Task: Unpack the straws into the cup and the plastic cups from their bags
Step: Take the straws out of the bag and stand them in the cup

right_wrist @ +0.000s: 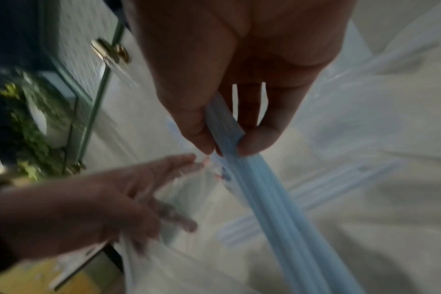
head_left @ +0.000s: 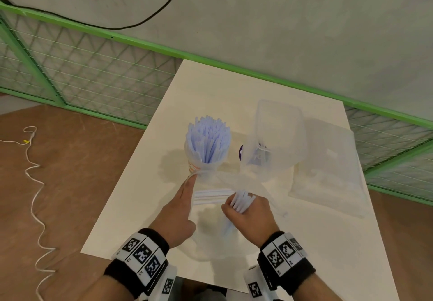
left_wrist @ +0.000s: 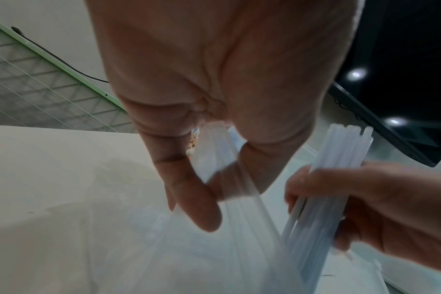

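One cup (head_left: 203, 164) stands on the tabletop (head_left: 145, 197), packed with pale straws (head_left: 208, 141), too many to count. Its printed side is too blurred to read. Just in front of the cup, the right hand (head_left: 251, 216) grips a second bundle (head_left: 241, 203) of straws, fingers curled round it. A few loose straws (head_left: 212, 194) lie flat between the two hands. The left hand (head_left: 179, 211) pinches the thin clear bag (left_wrist: 214, 248) between thumb and forefinger, its fingertip touching the cup's near side. Right of the cup sit one clear tub (head_left: 280, 136) and one flat bag (head_left: 328, 171). Both wrists wear black bands (head_left: 140, 261) with square-code tags, no readable writing.
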Demonstrator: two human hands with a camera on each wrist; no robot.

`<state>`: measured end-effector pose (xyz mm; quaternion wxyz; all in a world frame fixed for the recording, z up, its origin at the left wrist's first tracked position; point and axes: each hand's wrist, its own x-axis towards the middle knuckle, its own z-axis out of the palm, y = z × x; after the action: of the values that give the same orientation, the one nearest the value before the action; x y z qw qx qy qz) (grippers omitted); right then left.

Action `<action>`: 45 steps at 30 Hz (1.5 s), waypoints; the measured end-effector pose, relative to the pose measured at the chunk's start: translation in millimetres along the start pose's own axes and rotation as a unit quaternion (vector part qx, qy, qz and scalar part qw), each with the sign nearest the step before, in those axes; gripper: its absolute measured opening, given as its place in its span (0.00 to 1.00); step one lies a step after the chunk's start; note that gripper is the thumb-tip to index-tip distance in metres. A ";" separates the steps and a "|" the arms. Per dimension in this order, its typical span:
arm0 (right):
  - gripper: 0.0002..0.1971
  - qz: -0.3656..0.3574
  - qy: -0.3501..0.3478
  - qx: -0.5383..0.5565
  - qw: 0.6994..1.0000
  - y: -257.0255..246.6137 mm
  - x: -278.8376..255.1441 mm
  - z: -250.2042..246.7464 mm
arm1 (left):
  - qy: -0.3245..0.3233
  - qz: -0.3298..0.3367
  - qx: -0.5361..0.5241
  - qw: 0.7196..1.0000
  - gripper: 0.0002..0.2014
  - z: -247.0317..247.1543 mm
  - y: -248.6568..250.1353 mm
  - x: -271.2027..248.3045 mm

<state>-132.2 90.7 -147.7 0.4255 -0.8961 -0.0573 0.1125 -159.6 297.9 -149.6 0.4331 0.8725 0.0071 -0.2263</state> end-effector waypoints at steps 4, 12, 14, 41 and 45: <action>0.12 0.027 0.014 0.042 0.999 -10.0 4.1 -13.2 | -0.008 0.006 -0.001 1.000 0.56 0.6 0.2 0.0; 0.06 -0.109 0.089 0.107 0.984 -118.8 54.9 -95.8 | -0.015 0.014 0.015 1.000 0.55 1.5 0.7 -1.5; 0.07 -0.120 0.085 0.073 0.986 -133.3 70.1 -98.1 | -0.017 0.023 0.013 1.000 0.55 0.9 2.1 -2.4; 0.31 -0.334 -0.026 -0.274 0.902 -86.8 90.1 -29.9 | -0.002 0.001 -0.007 1.000 0.54 -7.5 -3.6 -1.1; 0.28 -0.335 0.013 -0.306 0.891 -76.1 95.2 -25.0 | -0.005 0.017 -0.011 1.000 0.55 -6.7 -7.3 0.1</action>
<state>-34.3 138.9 -87.9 0.1433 -0.9108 -0.3804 -0.0717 -158.5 307.6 -151.6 0.4469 0.8664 -0.0073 -0.2228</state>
